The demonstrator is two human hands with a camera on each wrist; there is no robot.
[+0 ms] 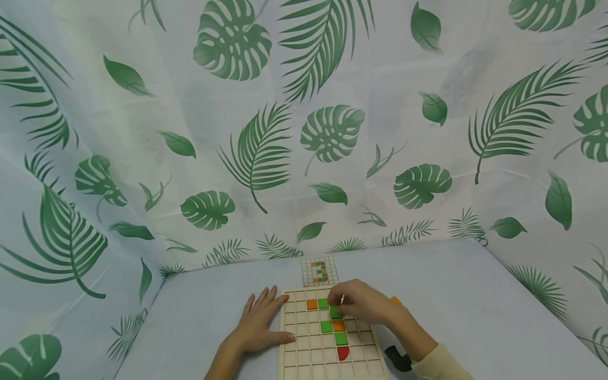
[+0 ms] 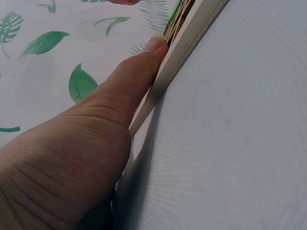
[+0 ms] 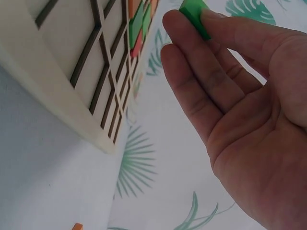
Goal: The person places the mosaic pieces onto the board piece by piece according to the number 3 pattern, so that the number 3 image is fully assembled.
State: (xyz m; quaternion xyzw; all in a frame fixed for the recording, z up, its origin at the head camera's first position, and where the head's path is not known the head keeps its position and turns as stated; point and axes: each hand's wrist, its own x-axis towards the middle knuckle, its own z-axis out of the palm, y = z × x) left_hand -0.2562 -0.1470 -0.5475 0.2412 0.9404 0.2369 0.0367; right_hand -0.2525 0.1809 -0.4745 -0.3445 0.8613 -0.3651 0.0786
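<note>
A wooden grid board [image 1: 304, 372] lies on the table with orange, green and red pieces in some of its squares. My right hand [image 1: 363, 302] is over its upper right part, pinching a green square tile [image 3: 195, 15] between thumb and fingertips. Below that tile sit a green tile [image 1: 326, 326], an orange tile [image 1: 338, 325], another green tile [image 1: 341, 338] and a rounded red piece [image 1: 343, 353]. Along the upper row are an orange tile [image 1: 311, 304] and a green tile [image 1: 323, 303]. My left hand [image 1: 256, 327] lies spread at the board's left edge, thumb on the rim.
Just behind the board lies a small pattern card [image 1: 307, 272] printed with a grid of coloured squares. A loose orange piece [image 1: 396, 301] is on the table [image 1: 442, 295] to the right, partly behind my right wrist. Leaf-printed cloth [image 1: 294, 211] hangs around the table.
</note>
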